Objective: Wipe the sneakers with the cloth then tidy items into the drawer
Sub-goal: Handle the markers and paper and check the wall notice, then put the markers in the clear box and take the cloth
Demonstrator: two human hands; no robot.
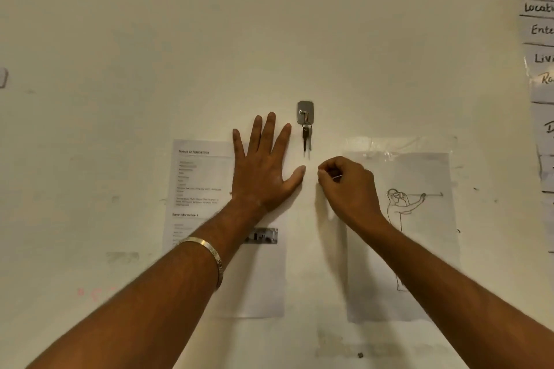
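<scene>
Head view: left hand (pixel 263 168) flat on printed sheet (pixel 207 177), right hand (pixel 349 186) fisted beside keys (pixel 307 136).

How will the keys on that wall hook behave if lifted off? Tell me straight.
The keys hang loose from a small metal hook, so they would probably swing and clink when touched. They look like rigid metal, likely not fragile. Being small and thin, they may slip from a loose pinch.

Wall (pixel 120 24): papers (pixel 257 278), hooked keys (pixel 306 138).
</scene>
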